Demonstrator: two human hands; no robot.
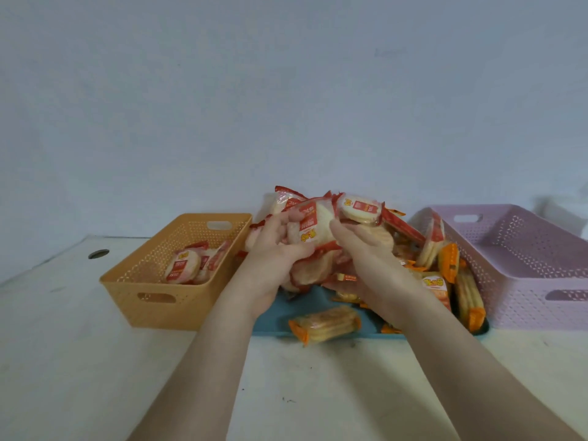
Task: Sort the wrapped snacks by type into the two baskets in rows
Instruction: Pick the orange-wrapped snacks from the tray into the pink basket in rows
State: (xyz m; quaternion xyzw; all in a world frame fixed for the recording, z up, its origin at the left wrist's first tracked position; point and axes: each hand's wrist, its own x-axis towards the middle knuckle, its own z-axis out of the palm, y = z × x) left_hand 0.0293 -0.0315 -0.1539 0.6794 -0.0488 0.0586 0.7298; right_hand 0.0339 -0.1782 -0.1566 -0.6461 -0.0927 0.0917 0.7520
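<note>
Red-wrapped round snacks [313, 227] bunched between our left hand [276, 246] and right hand [359, 246], fingers curled round them above blue tray [280, 316] (squaring up stack, we judge) for orange basket [152, 281]; purple basket [525, 249] looks empty.

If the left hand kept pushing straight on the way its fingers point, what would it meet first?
Probably the red-wrapped snacks it already grips with the right hand, then the rest of the snack pile on the blue tray. The left hand points up and right; depth is unclear.
</note>
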